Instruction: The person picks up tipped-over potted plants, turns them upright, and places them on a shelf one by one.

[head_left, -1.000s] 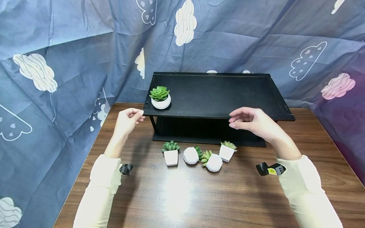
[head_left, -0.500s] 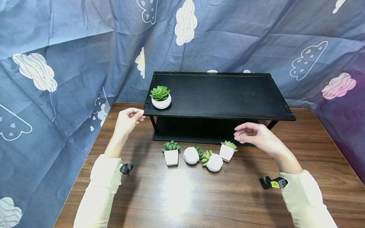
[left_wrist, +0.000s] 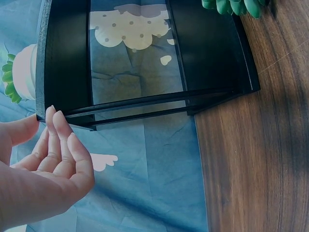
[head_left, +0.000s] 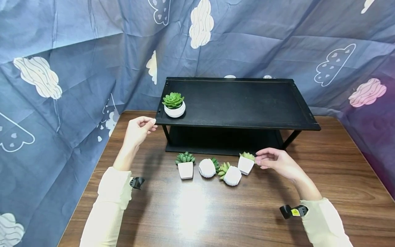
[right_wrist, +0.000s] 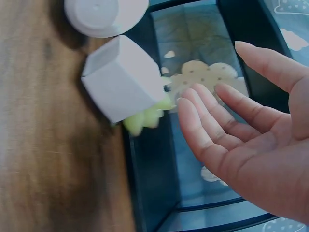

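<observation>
My left hand [head_left: 138,131] pinches the front left corner of a black two-tier shelf [head_left: 240,103]; the left wrist view shows the thumb on the upper board and fingertips beneath it. Beside that corner, on the top board, stands a green succulent in a round white pot [head_left: 174,105]. My right hand [head_left: 276,162] hovers, fingers loosely bent and holding nothing, just right of a pale green succulent in a square white pot [head_left: 246,164]. In the right wrist view a gap shows between the fingertips and this tipped-over pot [right_wrist: 123,79].
Other potted succulents lie on their sides before the shelf: a dark green one in a square pot [head_left: 185,168], one in a round pot [head_left: 207,168], and a yellowish one in a ribbed pot [head_left: 231,175]. A blue cloud-print cloth [head_left: 86,75] hangs behind the wooden table [head_left: 148,212].
My right hand has come down from the shelf's front edge toward the table, beside the rightmost tipped-over succulent. The left hand has stayed at the shelf corner.
</observation>
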A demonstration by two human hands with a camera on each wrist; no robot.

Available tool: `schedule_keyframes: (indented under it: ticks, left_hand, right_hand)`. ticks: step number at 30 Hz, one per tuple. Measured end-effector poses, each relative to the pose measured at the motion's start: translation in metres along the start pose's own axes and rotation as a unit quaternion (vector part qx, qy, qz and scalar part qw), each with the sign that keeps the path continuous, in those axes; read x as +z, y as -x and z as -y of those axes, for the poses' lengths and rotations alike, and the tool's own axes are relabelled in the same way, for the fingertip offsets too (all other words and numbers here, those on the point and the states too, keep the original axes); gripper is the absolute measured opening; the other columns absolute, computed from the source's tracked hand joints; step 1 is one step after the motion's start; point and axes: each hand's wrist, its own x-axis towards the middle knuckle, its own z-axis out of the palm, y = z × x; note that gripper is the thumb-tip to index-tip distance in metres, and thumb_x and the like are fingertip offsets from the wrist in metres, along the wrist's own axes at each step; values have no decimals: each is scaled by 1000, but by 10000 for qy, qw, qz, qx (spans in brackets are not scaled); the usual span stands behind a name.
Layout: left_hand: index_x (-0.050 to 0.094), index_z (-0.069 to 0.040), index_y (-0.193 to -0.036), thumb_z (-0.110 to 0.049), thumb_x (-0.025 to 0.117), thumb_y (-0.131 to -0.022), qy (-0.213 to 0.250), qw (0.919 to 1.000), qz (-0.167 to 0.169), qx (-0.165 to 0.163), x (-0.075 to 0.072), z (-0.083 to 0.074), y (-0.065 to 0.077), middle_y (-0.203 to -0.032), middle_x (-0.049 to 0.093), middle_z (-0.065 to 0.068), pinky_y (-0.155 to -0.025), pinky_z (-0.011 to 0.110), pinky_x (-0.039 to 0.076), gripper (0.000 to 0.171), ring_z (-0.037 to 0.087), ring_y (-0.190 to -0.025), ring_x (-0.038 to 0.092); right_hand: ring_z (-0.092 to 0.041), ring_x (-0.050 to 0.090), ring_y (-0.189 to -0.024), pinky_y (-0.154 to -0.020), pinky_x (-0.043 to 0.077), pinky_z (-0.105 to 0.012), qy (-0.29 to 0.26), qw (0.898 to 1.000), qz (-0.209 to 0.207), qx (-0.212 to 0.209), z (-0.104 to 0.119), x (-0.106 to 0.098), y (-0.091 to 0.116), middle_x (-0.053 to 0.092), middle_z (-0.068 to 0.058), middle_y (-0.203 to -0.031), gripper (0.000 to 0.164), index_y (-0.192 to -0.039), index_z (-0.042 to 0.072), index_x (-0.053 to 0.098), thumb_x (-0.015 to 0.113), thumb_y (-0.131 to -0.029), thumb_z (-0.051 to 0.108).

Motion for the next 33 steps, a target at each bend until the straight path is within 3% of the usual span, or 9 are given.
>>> schedule_keyframes:
  ticks: [5,17,33]
  left_hand:
    - [56,16,-102,-5,56,-89,43,10000,37,-10,0,1,0,-66,64,-2,-56,15,46,25,-2,-58,59]
    - [56,16,-102,-6,56,-89,67,10000,43,14,-1,2,-1,-64,63,-7,-57,15,46,25,-1,-59,60]
    - [55,17,-102,-5,56,-89,114,9999,57,24,-1,1,-1,-65,64,-5,-56,14,46,26,-1,-59,60]
  right_hand:
    - [-8,62,-82,-70,53,-33,-155,9996,-39,213,-13,5,3,61,-25,-98,39,-114,-20,45,61,-85,2]
    - [-18,63,-80,-70,52,-36,-473,9975,-156,492,-34,15,3,61,-9,-87,40,-114,-20,43,61,-84,0]
    - [-16,63,-79,-70,52,-34,-460,9965,-276,635,-36,13,-2,60,-12,-88,40,-115,-20,40,59,-86,0]
